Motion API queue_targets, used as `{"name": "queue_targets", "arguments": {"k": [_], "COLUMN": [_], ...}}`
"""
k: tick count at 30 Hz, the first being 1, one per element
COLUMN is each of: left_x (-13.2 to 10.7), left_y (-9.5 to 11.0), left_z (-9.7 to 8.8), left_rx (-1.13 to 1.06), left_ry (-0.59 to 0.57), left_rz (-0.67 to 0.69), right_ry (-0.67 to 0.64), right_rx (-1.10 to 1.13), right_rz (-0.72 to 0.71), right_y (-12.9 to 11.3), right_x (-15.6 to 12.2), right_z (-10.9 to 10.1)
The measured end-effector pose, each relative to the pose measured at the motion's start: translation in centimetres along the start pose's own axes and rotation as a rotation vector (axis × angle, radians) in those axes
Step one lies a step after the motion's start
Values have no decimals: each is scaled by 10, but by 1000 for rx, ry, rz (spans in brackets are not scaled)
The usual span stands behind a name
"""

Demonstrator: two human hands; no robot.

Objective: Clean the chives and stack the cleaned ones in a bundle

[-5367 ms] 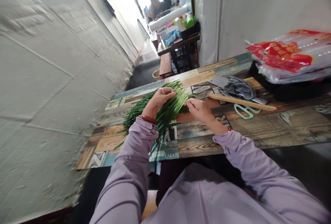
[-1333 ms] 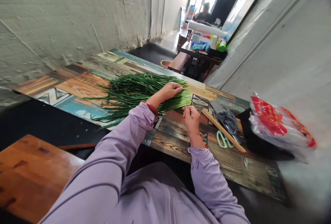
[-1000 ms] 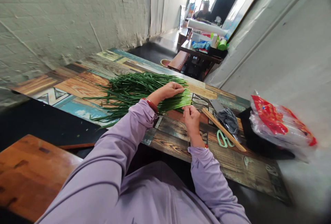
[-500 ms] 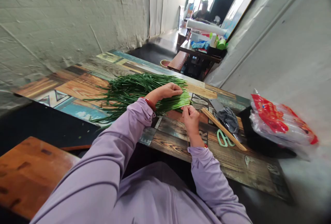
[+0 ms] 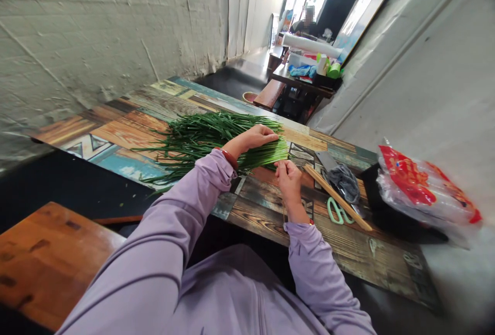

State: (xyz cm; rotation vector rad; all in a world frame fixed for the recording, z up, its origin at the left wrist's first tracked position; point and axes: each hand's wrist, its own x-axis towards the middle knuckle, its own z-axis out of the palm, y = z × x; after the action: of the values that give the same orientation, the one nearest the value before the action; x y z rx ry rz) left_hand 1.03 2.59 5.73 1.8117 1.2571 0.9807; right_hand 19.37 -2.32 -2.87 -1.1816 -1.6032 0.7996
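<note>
A thick bundle of garlic chives (image 5: 216, 128) lies on the patterned wooden table, dark leaves fanned to the left and pale stem ends to the right. Over the stems, near their cut ends, my left hand (image 5: 255, 138) is closed, its fingertips gripping some of them. My right hand (image 5: 289, 176) is just in front of the stem ends, thumb and forefinger pinched at the lowest stems. What exactly sits inside that pinch is too small to make out fully, but the fingertips touch the chives.
Right of my hands lie wooden sticks (image 5: 336, 196), green-handled scissors (image 5: 337, 212), a cleaver blade (image 5: 325, 160) and a dark grey cloth (image 5: 343, 182). A red-and-clear plastic package (image 5: 425, 185) rests on a black container. A wooden stool (image 5: 54, 263) stands front left; a person (image 5: 306, 24) sits far back.
The camera view has shifted slightly, so everything appears a little further right. Both hands stay at the stem ends in nearly the same pose.
</note>
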Motion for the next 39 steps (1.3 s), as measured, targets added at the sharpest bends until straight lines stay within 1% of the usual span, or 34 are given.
{"name": "queue_targets", "arguments": {"k": [4,8,11,14,15,17,19,21,25,27,29,30,31,33,35,36,37,39], "left_x": [7,11,10,7,7,7,7,8,7,6,5,3,1,-7,-21,-29,-37,-52], "left_y": [1,0,-1,-1,-2,-3,-4,-4,-3,-1,-1,-1,-1,-1,0,1,2,2], "left_z": [11,18,18,15,13,12,15,19,32,36,36,35,32,24,15,11,9,9], "left_rx": [-3,18,56,64,62,70,90,108,144,174,158,114,49,-107,-237,-284,-322,-367], "left_ry": [55,76,88,49,33,5,-18,-55,-146,-159,-121,-74,-6,175,365,431,468,479], "left_rz": [17,21,-15,-13,-2,19,26,27,36,34,26,17,8,-2,6,7,2,-16], "right_ry": [0,-3,-33,-78,-67,0,60,73,107,122,129,133,139,149,152,153,152,145], "right_rx": [-23,-18,43,170,215,288,322,283,51,-30,-79,-97,-112,-132,-136,-131,-119,-76], "right_rz": [-11,1,45,108,134,185,207,175,31,-19,-42,-49,-52,-49,-36,-27,-15,12], "right_y": [2,2,3,4,5,7,9,11,12,10,9,8,7,7,8,9,10,13], "right_x": [1,0,0,3,5,9,12,14,13,13,12,12,13,13,14,15,16,16], "right_z": [0,1,1,1,1,0,0,-2,-4,-4,-5,-5,-5,-5,-4,-4,-4,-3]}}
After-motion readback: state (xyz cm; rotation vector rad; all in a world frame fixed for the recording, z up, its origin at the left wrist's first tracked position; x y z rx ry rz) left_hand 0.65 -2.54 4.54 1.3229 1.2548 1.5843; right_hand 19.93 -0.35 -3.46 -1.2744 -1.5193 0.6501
